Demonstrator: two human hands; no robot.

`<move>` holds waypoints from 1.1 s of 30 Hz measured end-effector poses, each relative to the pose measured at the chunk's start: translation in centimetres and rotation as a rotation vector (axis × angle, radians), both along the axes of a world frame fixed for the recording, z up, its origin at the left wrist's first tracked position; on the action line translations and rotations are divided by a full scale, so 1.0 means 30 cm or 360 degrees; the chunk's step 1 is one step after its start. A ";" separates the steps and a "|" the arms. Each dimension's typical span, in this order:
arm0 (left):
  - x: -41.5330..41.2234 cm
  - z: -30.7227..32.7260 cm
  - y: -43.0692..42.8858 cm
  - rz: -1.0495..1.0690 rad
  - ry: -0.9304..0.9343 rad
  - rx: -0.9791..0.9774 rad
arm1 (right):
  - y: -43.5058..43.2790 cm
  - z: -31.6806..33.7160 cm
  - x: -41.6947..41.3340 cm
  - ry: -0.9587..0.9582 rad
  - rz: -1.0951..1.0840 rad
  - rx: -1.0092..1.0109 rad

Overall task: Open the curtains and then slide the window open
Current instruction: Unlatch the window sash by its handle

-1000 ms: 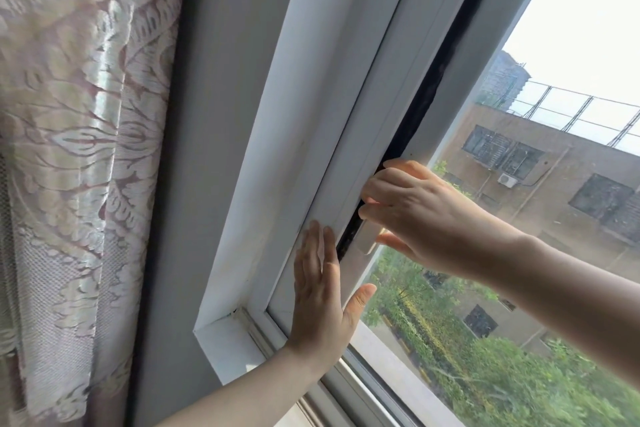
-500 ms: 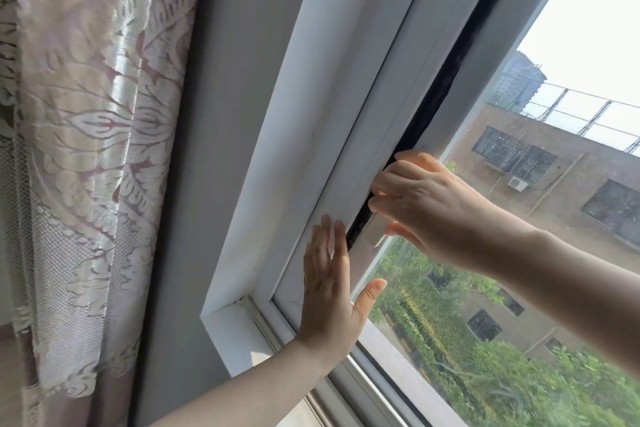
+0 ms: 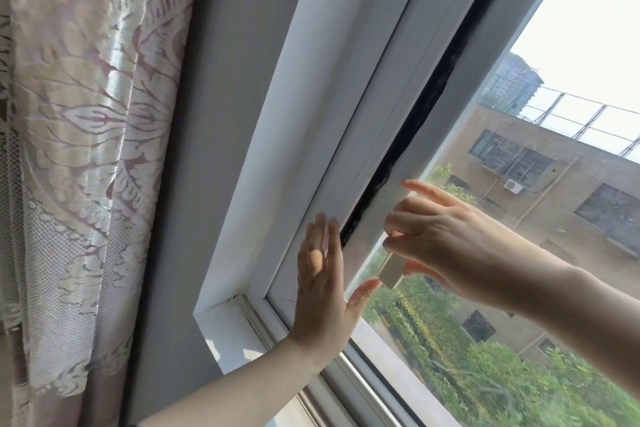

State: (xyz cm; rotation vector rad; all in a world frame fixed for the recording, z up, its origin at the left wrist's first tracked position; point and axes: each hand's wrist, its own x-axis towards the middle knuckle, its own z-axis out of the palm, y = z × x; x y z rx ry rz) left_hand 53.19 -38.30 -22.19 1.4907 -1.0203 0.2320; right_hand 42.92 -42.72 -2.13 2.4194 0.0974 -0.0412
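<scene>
Pinching the sash latch [image 3: 391, 271] just right of the window frame [image 3: 277, 149], the right hand [image 3: 450, 243] likely needed a steady sideways pull; the left hand [image 3: 322, 288] braced flat-fingered on the frame, curtain [image 3: 86, 149] drawn left of it.

Curtain [image 3: 86, 149] L of window [image 3: 346, 97]

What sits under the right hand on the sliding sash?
A small pale tab sticks out below the right hand, between fingers and thumb. Its upper end and how it joins the sash are covered by the fingers.
</scene>
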 end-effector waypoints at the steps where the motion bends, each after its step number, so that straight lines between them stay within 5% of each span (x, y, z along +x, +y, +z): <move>1: -0.002 -0.001 0.001 -0.0002 -0.0008 -0.0003 | 0.001 -0.005 -0.003 -0.0026 0.0002 -0.0001; 15: 0.056 -0.002 0.061 -0.0135 -0.0145 0.0068 | 0.010 -0.039 0.061 -0.0374 -0.0123 -0.0077; 33: 0.084 0.042 0.116 -0.0225 -0.0103 -0.0072 | 0.009 -0.046 0.046 -0.0371 -0.0039 -0.0054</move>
